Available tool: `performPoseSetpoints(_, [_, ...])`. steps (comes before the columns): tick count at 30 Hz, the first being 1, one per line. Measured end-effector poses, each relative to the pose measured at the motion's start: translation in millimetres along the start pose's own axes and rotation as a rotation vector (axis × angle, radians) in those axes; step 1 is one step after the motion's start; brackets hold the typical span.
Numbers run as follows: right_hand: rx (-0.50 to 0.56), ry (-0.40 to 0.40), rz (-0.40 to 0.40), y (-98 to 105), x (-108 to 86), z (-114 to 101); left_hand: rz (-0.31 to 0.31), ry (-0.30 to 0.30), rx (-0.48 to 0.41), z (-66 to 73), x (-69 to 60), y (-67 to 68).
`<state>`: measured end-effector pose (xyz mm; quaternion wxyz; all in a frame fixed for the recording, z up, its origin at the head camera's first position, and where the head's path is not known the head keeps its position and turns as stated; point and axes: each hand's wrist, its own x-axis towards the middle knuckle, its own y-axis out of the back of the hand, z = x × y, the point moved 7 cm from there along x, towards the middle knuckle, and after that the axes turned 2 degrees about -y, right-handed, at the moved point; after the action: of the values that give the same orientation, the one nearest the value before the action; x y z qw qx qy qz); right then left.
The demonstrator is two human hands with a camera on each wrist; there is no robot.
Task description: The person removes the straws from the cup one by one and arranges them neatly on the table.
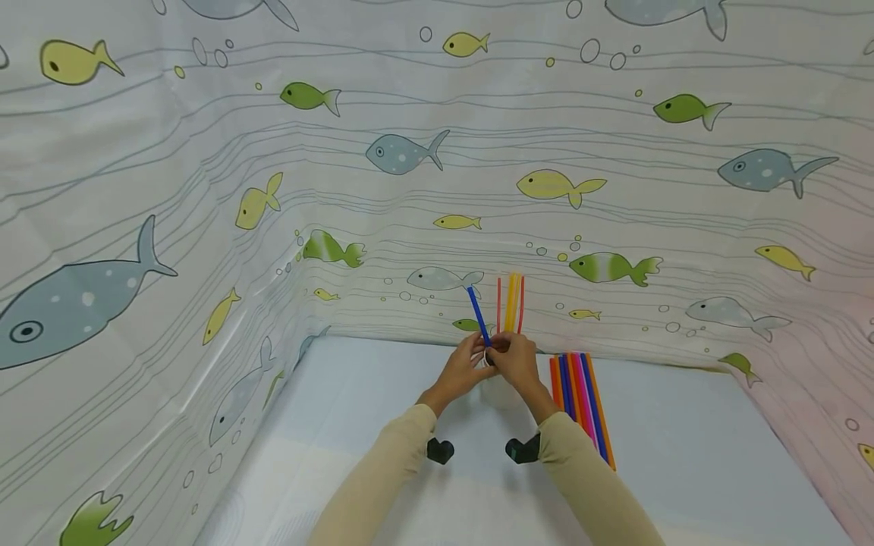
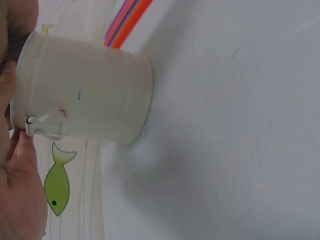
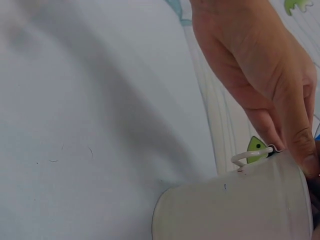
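A blue straw (image 1: 479,313) leans left above a white pail (image 2: 90,90) with a small side handle. My left hand (image 1: 461,371) is at the pail's rim, its thumb and fingers pinching around the low part of the blue straw. Across from it, my right hand (image 1: 517,362) bends over the rim with its fingertips at the same low part of the straw. The fingers partly hide this contact. Yellow straws (image 1: 510,303) and red straws (image 1: 522,303) stand upright behind the hands. In the right wrist view, the left hand (image 3: 270,75) reaches to the rim.
To the right, a row of orange, blue and pink straws (image 1: 579,394) lies on the white table (image 1: 672,447), partly under the right forearm. A fish-patterned sheet (image 1: 382,205) surrounds the table's back and sides. Dark wrist-worn devices (image 1: 523,450) sit below both wrists.
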<state>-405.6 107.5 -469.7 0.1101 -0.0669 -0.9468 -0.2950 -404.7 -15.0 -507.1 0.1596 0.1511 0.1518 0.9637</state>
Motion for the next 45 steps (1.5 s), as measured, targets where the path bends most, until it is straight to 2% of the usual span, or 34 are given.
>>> performPoseSetpoints(11, [0.082,0.024,0.053,7.1,-4.5,-1.9,-0.003,0.010,0.030,-0.6,0.4,-1.0])
performPoseSetpoints(17, [0.130,0.065,0.091,17.6,-4.0,-14.5,-0.011,-0.012,0.030,1.9,-1.7,-0.5])
performPoseSetpoints(20, [0.149,0.080,0.098,24.3,-2.9,-25.0,-0.014,-0.005,0.032,1.8,-2.8,0.1])
performPoseSetpoints(31, [0.207,0.184,0.172,71.1,3.7,-61.8,-0.018,0.019,0.024,0.5,-3.3,-0.8])
performPoseSetpoints(37, [0.203,0.187,0.218,95.6,7.5,-66.9,-0.013,0.009,0.046,-5.0,0.0,-0.2])
performPoseSetpoints(45, [0.154,0.183,0.241,119.5,5.5,-66.4,-0.017,0.009,0.050,-4.3,1.2,-0.7])
